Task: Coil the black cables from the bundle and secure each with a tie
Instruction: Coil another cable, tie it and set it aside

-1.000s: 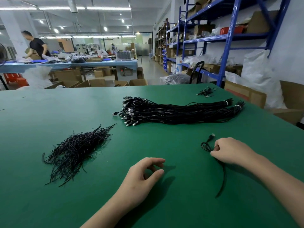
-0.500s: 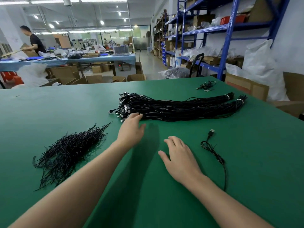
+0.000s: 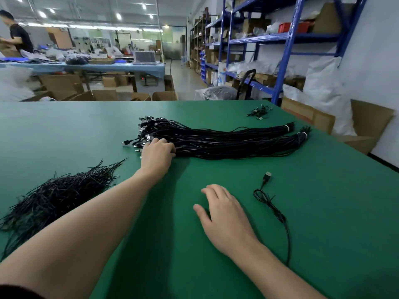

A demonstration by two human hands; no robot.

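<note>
A long bundle of black cables (image 3: 226,141) lies across the middle of the green table (image 3: 323,201), plugs at its left end and white ties at its right end. My left hand (image 3: 158,155) reaches onto the plug end, its fingers curled into the cables there. Palm down on the table in front of the bundle, my right hand (image 3: 224,216) rests with relaxed fingers and holds nothing. A single black cable (image 3: 272,206) with a USB plug lies loose just right of that hand. A heap of black ties (image 3: 54,197) sits at the left.
A small cluster of dark parts (image 3: 259,111) lies near the table's far right corner. Cardboard boxes (image 3: 313,117) and blue shelving (image 3: 287,50) stand beyond the right edge. A person works at a distant table (image 3: 86,66) at the back left.
My left hand went from the table's front forward onto the bundle's plug end and curled its fingers in. My right hand released the single cable, shifted left and settled flat.
</note>
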